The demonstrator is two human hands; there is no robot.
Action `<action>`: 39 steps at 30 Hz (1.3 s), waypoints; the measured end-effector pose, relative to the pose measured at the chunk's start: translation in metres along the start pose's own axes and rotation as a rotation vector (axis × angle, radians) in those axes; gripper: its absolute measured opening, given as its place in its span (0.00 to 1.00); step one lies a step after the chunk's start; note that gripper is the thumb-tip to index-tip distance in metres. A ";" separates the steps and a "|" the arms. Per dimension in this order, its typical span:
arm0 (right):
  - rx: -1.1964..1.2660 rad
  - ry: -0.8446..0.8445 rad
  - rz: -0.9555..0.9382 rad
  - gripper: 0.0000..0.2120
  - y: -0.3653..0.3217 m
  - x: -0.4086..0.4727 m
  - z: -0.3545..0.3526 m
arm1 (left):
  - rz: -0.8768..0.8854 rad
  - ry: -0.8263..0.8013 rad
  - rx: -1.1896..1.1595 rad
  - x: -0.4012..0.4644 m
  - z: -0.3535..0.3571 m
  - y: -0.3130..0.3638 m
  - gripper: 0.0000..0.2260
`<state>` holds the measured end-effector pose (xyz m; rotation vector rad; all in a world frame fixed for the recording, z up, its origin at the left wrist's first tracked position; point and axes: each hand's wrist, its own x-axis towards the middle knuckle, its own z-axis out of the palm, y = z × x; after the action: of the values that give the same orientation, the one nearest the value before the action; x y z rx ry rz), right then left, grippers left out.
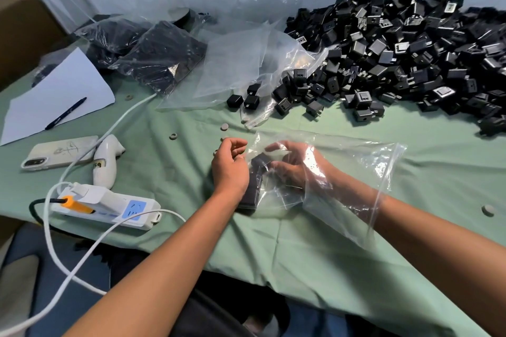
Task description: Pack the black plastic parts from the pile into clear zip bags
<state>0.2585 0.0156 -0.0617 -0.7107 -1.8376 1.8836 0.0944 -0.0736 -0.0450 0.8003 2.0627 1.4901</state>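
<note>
A big pile of black plastic parts (405,60) covers the back right of the green cloth. A clear zip bag (353,172) lies in front of me with my right hand (293,167) pushed deep inside it, fingers curled around black parts (260,163) at the bag's closed end. More black parts (250,191) lie stacked in the bag under my left wrist. My left hand (231,164) rests outside the bag against its left end, fingers loosely curled, holding nothing I can make out.
Filled bags of parts (161,60) lie at the back left, empty clear bags (241,63) beside them. A power strip (109,206), white cables, a phone (60,152), a white handheld device (105,160), paper with a pen (65,113) sit left. Small grey discs (224,126) are scattered.
</note>
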 end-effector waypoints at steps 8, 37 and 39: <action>0.022 -0.017 -0.067 0.20 0.005 0.004 0.004 | 0.183 -0.123 0.174 0.001 -0.012 0.002 0.06; 0.070 -0.099 0.116 0.18 -0.021 -0.017 0.002 | 0.437 -0.007 0.642 -0.024 -0.022 0.015 0.08; 0.057 -0.105 0.111 0.15 -0.024 -0.017 0.002 | 0.501 -0.113 0.662 -0.029 -0.013 0.016 0.15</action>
<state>0.2690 0.0046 -0.0369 -0.7204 -1.8330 2.0727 0.1096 -0.0988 -0.0245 1.7099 2.3965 0.9114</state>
